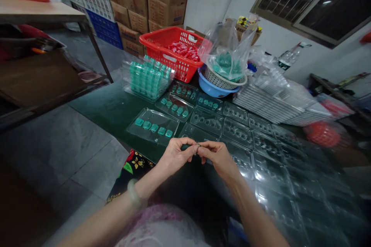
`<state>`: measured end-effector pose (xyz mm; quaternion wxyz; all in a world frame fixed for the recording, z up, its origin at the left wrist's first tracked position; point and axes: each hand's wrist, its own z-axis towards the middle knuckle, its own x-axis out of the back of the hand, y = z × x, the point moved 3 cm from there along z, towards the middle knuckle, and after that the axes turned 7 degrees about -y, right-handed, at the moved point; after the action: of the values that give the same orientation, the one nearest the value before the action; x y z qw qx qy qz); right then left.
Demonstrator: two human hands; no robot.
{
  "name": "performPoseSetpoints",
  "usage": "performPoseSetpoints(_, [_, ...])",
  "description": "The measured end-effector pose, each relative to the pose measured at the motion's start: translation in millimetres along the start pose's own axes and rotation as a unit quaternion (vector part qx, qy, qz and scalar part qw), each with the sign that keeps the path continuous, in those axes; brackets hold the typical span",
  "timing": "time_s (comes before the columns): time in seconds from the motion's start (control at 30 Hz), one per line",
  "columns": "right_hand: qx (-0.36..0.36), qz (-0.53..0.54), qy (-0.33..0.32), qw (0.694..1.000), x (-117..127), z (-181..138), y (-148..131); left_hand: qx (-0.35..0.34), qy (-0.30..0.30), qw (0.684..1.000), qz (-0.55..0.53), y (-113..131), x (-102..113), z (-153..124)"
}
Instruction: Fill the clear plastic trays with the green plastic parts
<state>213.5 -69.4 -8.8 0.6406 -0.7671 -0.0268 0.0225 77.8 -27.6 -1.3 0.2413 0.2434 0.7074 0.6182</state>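
My left hand (174, 155) and my right hand (218, 156) meet fingertip to fingertip over the near edge of the dark green table (110, 110). Both are closed in a pinch on one small object (198, 146) that is too small to name. Just beyond them lie clear plastic blister trays (207, 120), most with bare cavities. A tray (153, 126) to the left of my hands holds a row of small teal pieces. Two more trays (174, 107) behind it also carry teal pieces.
A stack of filled trays (148, 78) stands at the back left beside a red basket (171, 52) of red pieces. A blue basin with a white colander (222, 82) and a bag of teal pieces sits behind. A high pile of clear trays (275, 100) lies right.
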Motion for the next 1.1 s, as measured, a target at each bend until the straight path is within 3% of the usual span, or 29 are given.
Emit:
performPoseSetpoints(0.1, [-0.030,0.020,-0.058,0.998,4,0,1,-0.005,-0.020,1.000,-0.002,3,-1,-1])
performPoseSetpoints(0.2, [-0.023,-0.008,-0.068,0.997,4,-1,-2,-0.007,-0.015,1.000,-0.005,2,-1,0])
performPoseSetpoints(0.5, [0.054,-0.178,0.076,0.980,-9,-7,1,-0.021,0.030,0.999,-0.016,-2,-5,4])
performPoseSetpoints(0.63, [0.076,-0.287,0.120,0.947,-8,-8,0,-0.008,0.020,1.000,0.002,-7,-5,3])
performPoseSetpoints(0.73, [0.096,-0.372,0.139,0.913,-10,-9,-2,-0.039,0.032,0.998,0.044,-11,-4,3])
performPoseSetpoints(0.93, [0.188,-0.543,0.171,0.800,-25,-19,-6,-0.099,0.040,0.985,0.134,-13,-3,6])
performPoseSetpoints(1.0, [0.207,-0.553,0.168,0.790,-27,-23,-9,-0.116,0.016,0.985,0.130,-8,-5,4])
performPoseSetpoints(1.1, [0.198,-0.547,0.138,0.802,-25,-25,-17,-0.151,-0.017,0.979,0.137,0,-9,0])
